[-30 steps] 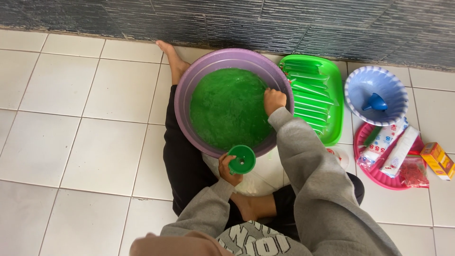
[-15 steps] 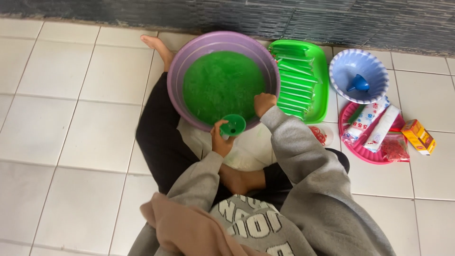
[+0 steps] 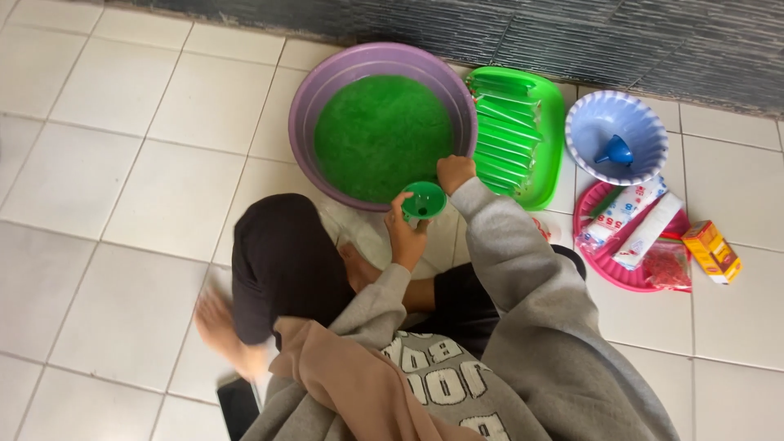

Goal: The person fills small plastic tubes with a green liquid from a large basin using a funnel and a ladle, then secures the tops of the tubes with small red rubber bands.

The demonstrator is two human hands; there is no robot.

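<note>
A purple basin [image 3: 327,82] filled with green liquid [image 3: 380,135] sits on the tiled floor in front of me. My left hand [image 3: 406,233] holds a small green funnel [image 3: 424,199] at the basin's near rim. My right hand [image 3: 454,172] is closed at the basin's near right edge, just above the funnel; what it grips is hidden. Beside the basin on the right lies a green tray [image 3: 549,167] with several filled green packets [image 3: 506,131].
A pale blue bowl [image 3: 600,122] with a blue funnel [image 3: 616,152] stands at the right. Below it a pink tray [image 3: 608,265] holds white wrappers and a red packet. An orange box [image 3: 712,251] lies beside it. A dark stone wall runs along the back.
The view shifted, so the basin sits higher and left. My left hand keeps the funnel by the near rim. My left leg swung outward and my foot moved back.
</note>
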